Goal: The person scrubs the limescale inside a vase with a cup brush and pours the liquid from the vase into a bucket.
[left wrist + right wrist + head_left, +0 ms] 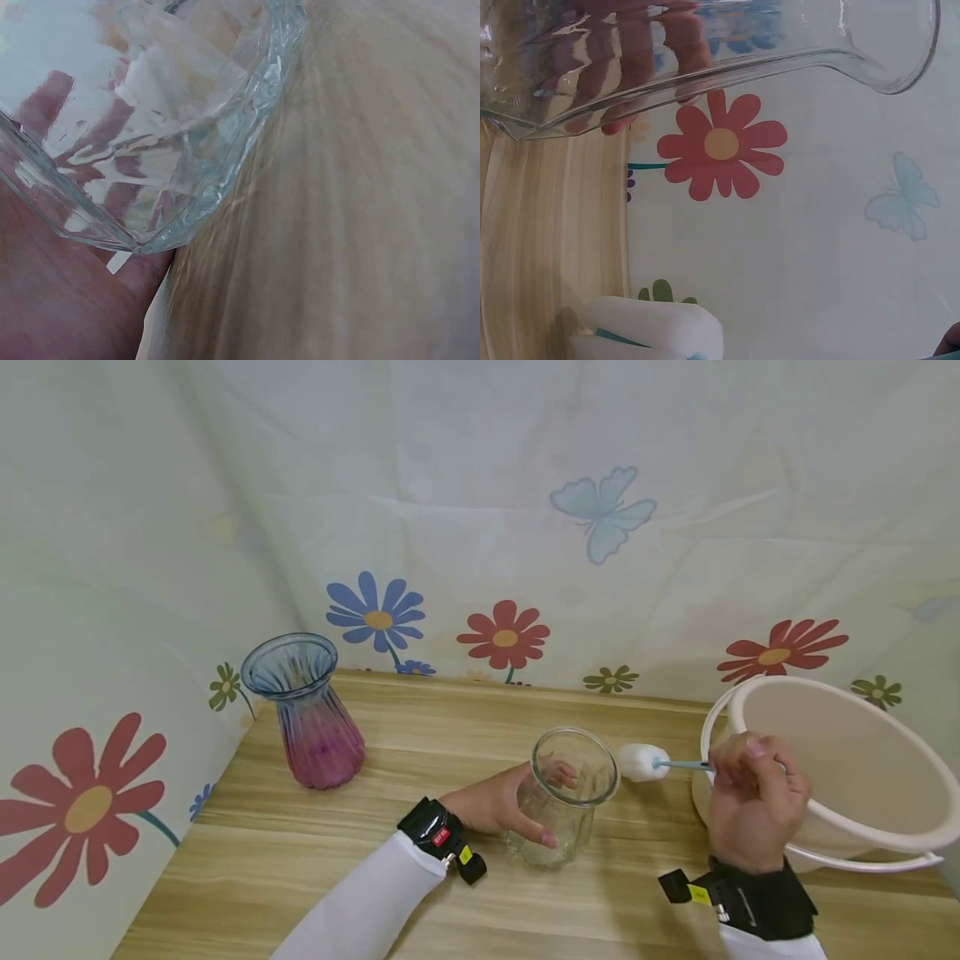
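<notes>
A clear glass vase (pixel 573 822) with a wide rim is gripped by my left hand (pixel 491 797), its thumb on the near side and its fingers behind the glass. The left wrist view shows the vase's faceted base (pixel 172 187) close up; whether it touches the tabletop I cannot tell. To the right, my right hand (pixel 757 797) pinches the thin blue handle (pixel 684 765) of a bottle brush. Its white sponge head (pixel 642 762) points left, just beside the vase rim and outside it. The right wrist view catches the sponge head (pixel 656 330) below the vase.
A ribbed blue-and-pink glass vase (pixel 321 727) stands at the left of the wooden table (pixel 420 718). Close by my right hand is a large cream bucket (pixel 847 752) with a white handle (pixel 862 862). A flowered curtain (pixel 450 485) hangs behind the table.
</notes>
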Demonstrator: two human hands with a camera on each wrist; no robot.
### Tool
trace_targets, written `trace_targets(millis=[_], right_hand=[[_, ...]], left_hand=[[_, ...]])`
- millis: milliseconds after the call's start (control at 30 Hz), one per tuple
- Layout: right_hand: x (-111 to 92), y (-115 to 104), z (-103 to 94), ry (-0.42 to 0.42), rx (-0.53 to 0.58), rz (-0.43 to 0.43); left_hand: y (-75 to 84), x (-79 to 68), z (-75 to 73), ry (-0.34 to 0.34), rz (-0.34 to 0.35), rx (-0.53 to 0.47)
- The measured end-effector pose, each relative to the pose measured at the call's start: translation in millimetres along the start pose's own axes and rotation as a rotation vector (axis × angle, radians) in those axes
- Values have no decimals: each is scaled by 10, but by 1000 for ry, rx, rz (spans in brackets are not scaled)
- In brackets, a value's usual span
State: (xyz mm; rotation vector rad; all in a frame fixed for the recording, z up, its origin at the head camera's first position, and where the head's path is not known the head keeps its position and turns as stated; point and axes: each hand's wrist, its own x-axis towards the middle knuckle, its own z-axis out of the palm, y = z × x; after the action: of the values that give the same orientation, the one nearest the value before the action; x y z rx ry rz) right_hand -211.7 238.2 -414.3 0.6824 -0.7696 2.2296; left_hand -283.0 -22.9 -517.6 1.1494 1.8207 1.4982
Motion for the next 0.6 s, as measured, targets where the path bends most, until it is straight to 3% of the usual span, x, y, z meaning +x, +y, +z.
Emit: trace_targets(millis=[167,333,467,600], right_hand=[[-55,80,-59,24,81,34],[-136,78,-121,23,-14,70],[-217,-22,-216,-35,-206,103],[-310,-231,-317,-203,-579,155]], left_hand=[[-10,2,7,-1,-2,-18],[-20,7,6,0,-9,-28],[-21,5,4,-1,1,-20],[-19,1,1,1,11,-23]])
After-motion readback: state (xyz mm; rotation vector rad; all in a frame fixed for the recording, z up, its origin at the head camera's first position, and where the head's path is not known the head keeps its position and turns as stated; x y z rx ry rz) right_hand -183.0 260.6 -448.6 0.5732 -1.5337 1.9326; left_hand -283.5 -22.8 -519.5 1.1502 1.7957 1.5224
